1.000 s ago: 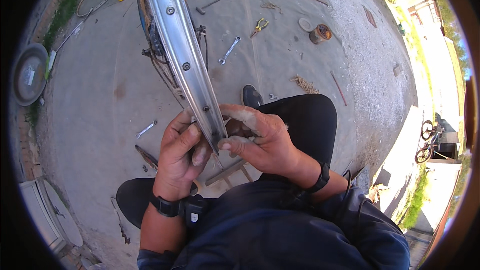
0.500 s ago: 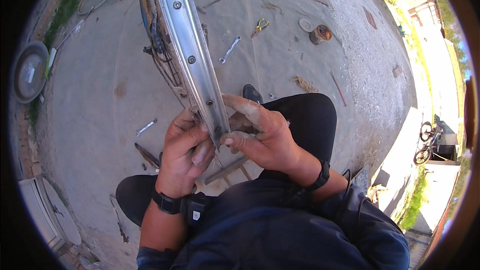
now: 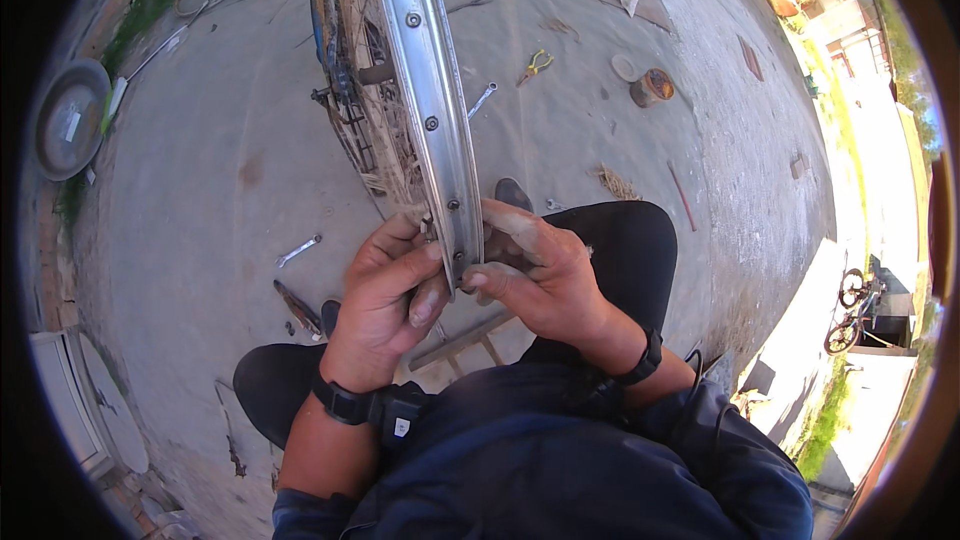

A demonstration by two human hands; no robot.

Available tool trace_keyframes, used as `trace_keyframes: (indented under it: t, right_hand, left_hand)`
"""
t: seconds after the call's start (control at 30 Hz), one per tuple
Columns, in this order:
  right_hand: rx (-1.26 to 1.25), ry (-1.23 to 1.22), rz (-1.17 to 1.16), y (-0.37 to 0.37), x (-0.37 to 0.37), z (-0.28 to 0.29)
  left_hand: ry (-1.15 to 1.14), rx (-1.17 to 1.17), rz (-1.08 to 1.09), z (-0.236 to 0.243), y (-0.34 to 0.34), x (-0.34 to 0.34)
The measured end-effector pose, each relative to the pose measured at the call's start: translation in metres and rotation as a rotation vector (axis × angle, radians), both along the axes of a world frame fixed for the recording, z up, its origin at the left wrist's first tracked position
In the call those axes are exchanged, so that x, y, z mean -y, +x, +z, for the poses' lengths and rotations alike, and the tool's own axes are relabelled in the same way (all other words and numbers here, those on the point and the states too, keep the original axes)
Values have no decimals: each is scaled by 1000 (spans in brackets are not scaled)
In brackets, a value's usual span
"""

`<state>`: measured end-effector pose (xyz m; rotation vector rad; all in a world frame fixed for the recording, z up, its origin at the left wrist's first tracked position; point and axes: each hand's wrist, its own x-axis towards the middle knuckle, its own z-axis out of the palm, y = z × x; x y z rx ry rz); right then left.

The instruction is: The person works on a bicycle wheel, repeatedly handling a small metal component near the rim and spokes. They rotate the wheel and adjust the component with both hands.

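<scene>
A silvery bicycle wheel rim [image 3: 427,80], with small spoke-nipple holes along its inner channel, runs from the top of the view down to my hands. My left hand [image 3: 392,290] grips its left edge near the lower end, fingers curled and thumb against the metal. On the opposite edge my right hand [image 3: 545,275] pinches the rim, its thumb at the near end and its fingers behind. Whether the fingers also hold something small, I cannot tell. Beyond the rim's left side are a dirty chain and other bicycle parts [image 3: 345,80], partly hidden by it.
Several tools lie on the grey ground sheet: a spanner [image 3: 298,251] left, another spanner [image 3: 482,100] beside the rim, and yellow-handled pliers [image 3: 535,66]. A rusty can [image 3: 652,87] stands right, near frayed twine [image 3: 617,183]. A basin [image 3: 73,120] sits far left; a bicycle [image 3: 850,310] stands far right.
The view has shifted a little. The rim's far end has swung right, now covering part of the farther spanner. Both hands keep nearly the same grip near its lower end.
</scene>
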<state>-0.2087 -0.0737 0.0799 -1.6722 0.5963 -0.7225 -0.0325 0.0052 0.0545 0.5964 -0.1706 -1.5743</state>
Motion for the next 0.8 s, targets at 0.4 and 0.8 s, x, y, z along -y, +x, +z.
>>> trace_keyframes:
  t: [0.4, 0.8]
  right_hand:
    - [-203, 209, -39, -2, -9, 8]
    - [-402, 165, -5, -18, -2, -6]
  left_hand:
    - [68, 266, 14, 2, 1, -1]
    - [163, 529, 44, -7, 6, -6]
